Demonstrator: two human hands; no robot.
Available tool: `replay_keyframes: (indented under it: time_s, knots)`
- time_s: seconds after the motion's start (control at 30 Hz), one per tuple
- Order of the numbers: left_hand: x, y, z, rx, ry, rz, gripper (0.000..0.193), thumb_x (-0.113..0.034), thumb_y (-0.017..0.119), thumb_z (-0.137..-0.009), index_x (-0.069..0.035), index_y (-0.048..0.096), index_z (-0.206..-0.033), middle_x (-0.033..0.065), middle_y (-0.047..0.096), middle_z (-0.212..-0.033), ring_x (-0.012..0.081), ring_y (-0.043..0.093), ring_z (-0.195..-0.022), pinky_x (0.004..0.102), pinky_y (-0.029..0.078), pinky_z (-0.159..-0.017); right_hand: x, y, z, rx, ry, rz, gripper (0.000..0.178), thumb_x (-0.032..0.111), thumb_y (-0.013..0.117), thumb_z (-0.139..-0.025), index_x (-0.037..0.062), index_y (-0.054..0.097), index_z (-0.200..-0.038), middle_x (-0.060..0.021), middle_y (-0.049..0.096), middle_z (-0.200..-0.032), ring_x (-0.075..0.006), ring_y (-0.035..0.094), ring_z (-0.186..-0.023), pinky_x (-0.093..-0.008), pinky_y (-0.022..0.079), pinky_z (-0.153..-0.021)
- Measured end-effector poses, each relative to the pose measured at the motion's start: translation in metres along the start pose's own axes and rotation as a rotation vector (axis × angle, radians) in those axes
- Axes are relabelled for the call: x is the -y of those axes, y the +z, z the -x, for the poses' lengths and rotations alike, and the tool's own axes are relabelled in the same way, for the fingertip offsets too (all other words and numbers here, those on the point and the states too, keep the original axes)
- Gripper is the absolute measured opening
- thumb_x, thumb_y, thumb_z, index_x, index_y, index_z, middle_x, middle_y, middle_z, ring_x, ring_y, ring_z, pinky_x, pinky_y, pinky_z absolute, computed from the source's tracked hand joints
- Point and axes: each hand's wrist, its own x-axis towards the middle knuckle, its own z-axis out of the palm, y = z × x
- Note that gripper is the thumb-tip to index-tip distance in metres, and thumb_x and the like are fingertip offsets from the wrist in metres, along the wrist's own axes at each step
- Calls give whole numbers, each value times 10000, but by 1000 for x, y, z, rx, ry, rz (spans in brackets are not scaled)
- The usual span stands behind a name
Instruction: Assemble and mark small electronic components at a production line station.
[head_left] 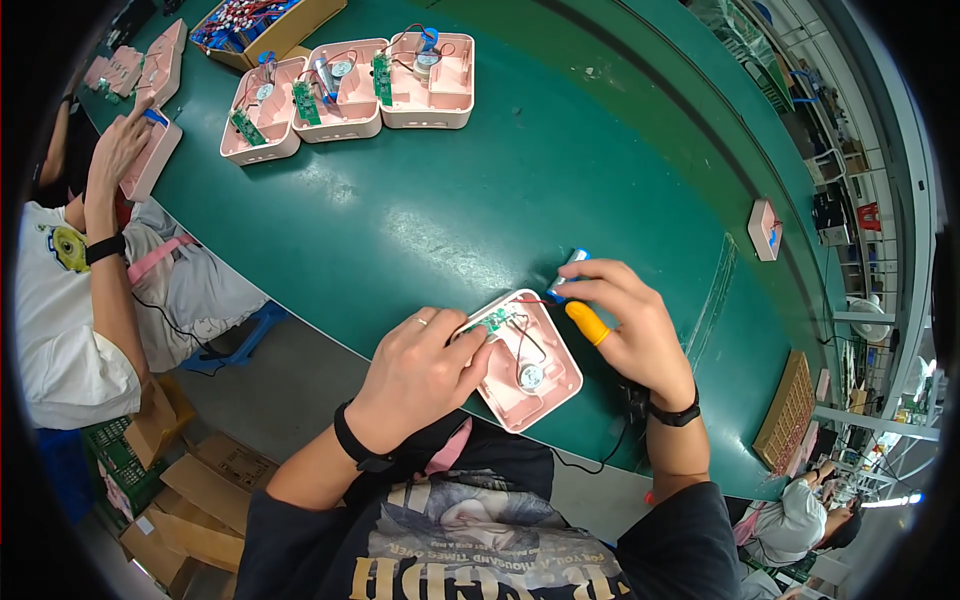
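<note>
A pink plastic housing [551, 382] lies on the table's near edge in front of me. Inside it are a small green circuit board [494, 321], thin wires and a round metal disc [530, 376]. My left hand [420, 365] is closed on the housing's left side, its thumb and index finger at the board. Just beyond the housing's far right corner, my right hand [625, 318] has its fingers on a blue cylindrical battery [573, 268]. A yellow finger cot covers that thumb. Red and dark wires run from the battery toward the board.
Three similar pink housings [425, 112] with boards and batteries stand in a row at the far left. Behind them is a cardboard box [290, 30] of blue batteries. A co-worker's hand [122, 145] touches another housing at left. A small pink part [765, 230] lies far right.
</note>
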Motion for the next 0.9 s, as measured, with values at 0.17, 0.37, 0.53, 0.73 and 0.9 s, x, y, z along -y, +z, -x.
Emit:
replay_keyframes:
  time_s: [0.17,0.37,0.53,0.73,0.9]
  knots:
    - [3,2,-3,-15,-27,20,128,-103,838,-872,-23,795,-962,76,635,-894,269,660,-783,397,562,-700,-16,1,1,-27,-9,109,295,9,757,-918,53,783,-1208,-121,697,-1412,-381,641,-1342,-471,538,-1088]
    - [-1,0,1,-36,-60,6,109,-102,834,-867,-27,790,-932,72,605,-856,265,641,-764,395,545,-685,-6,-1,7,80,-164,97,320,87,808,-901,71,786,-1219,-152,642,-1461,-400,561,-1422,-497,478,-1142]
    - [-4,1,1,-24,-78,8,121,-81,840,-850,-25,800,-949,71,611,-856,264,643,-762,392,542,-672,22,27,20,61,-96,254,350,133,847,-876,44,783,-1208,-168,633,-1442,-416,551,-1414,-519,467,-1138]
    - [-3,3,0,-45,-101,18,117,-85,841,-849,-25,799,-941,66,604,-848,261,640,-753,392,540,-670,21,44,31,7,-6,117,333,115,833,-884,30,783,-1202,-171,616,-1464,-414,553,-1408,-515,475,-1126]
    - [0,1,0,-27,-113,27,142,-56,846,-836,-22,811,-969,79,634,-877,271,651,-768,390,540,-657,18,58,35,-1,53,88,334,118,816,-900,46,787,-1225,-188,586,-1508,-417,536,-1431,-510,474,-1119]
